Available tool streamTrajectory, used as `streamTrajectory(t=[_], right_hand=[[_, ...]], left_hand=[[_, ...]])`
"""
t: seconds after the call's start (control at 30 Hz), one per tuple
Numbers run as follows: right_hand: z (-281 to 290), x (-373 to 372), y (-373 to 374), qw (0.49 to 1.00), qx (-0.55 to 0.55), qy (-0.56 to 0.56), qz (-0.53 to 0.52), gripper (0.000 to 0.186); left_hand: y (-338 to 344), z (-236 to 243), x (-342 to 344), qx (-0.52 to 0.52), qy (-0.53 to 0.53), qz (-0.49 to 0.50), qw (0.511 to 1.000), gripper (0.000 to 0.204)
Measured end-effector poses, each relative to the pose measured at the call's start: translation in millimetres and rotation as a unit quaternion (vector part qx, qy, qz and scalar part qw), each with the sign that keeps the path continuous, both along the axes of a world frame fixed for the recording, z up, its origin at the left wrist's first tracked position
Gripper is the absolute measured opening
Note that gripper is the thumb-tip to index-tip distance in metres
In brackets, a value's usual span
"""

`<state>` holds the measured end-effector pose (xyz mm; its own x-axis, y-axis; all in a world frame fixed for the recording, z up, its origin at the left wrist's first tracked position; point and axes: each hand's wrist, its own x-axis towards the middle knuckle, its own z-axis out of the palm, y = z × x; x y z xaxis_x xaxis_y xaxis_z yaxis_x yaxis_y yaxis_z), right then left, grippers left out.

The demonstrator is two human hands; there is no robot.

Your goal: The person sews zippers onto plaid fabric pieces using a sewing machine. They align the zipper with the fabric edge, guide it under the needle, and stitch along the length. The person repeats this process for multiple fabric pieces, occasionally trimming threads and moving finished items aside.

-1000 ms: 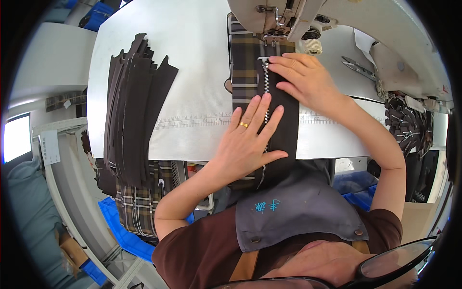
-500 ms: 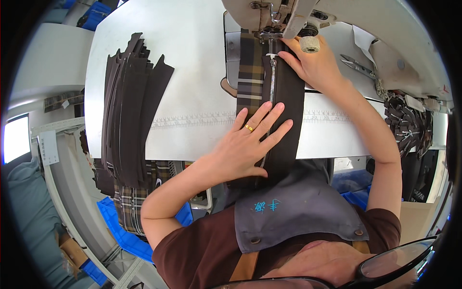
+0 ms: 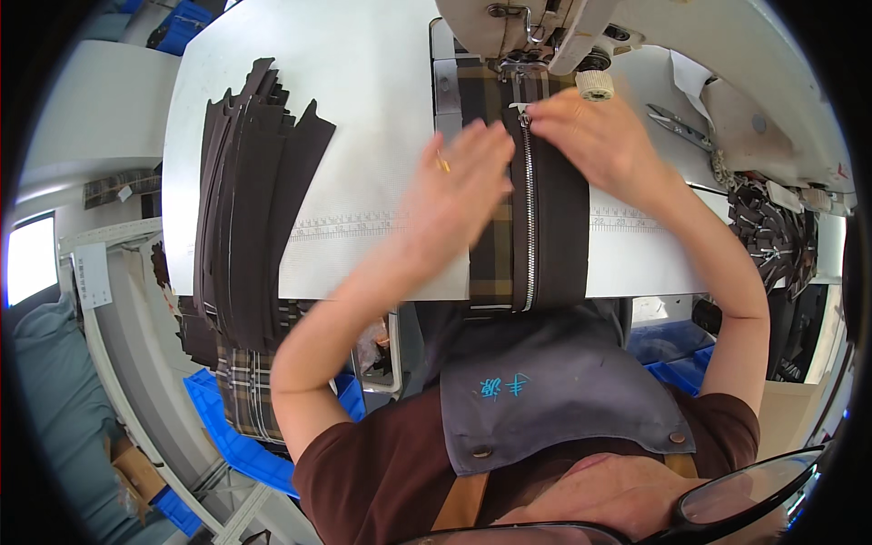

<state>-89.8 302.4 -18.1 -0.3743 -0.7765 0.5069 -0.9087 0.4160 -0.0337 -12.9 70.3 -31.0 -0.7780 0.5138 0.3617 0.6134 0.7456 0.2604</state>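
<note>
A silver-toothed zipper (image 3: 530,218) runs down a dark brown fabric strip (image 3: 565,227), lying over brown plaid cloth (image 3: 490,268) on the white sewing table. The upper end of this work is under the presser foot (image 3: 524,66) of the sewing machine (image 3: 509,20). My right hand (image 3: 604,136) has its fingertips pinched together at the zipper's top end, by the slider. My left hand (image 3: 459,195), blurred by motion, hovers over the plaid left of the zipper. Its fingers are stretched out and it grips nothing; whether it touches the cloth, I cannot tell.
A stack of dark fabric strips (image 3: 245,209) lies on the left, overhanging the table edge. Metal snips (image 3: 679,125) rest at the right beside the machine. Bundled zippered pieces (image 3: 772,236) hang at the far right. Below left stands a blue bin (image 3: 227,436).
My left hand has come off the zipper and moved up and left. My right hand has shifted down from beside the presser foot to the zipper's top. The dark strip now lies straighter, its lower end exposed.
</note>
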Motion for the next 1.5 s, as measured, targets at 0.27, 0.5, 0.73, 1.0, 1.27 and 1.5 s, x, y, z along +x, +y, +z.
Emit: streamTrajectory(t=[0.27, 0.5, 0.73, 1.0, 1.27, 1.5], right_hand=[[31, 3, -19, 0.984, 0.141, 0.029, 0.107, 0.019], [2, 17, -11, 1.000, -0.018, -0.017, 0.008, 0.017], [-11, 17, -25, 0.996, -0.079, -0.030, -0.023, 0.017], [-12, 7, -23, 0.992, -0.100, -0.050, -0.060, 0.016], [-12, 7, -23, 0.992, -0.094, -0.055, -0.069, 0.015], [-10, 8, -27, 0.992, -0.094, -0.057, -0.062, 0.015]], left_hand=[[-7, -1, -43, 0.056, 0.027, -0.029, 0.998, 0.016], [-2, 8, -44, -0.029, 0.038, -0.011, 0.999, 0.027], [-12, -1, -49, -0.037, 0.073, -0.012, 0.997, 0.030], [-12, 0, -72, -0.010, 0.071, -0.033, 0.997, 0.026], [-10, -4, -70, -0.023, 0.094, -0.050, 0.994, 0.026], [-11, -1, -67, -0.033, 0.092, -0.058, 0.994, 0.027]])
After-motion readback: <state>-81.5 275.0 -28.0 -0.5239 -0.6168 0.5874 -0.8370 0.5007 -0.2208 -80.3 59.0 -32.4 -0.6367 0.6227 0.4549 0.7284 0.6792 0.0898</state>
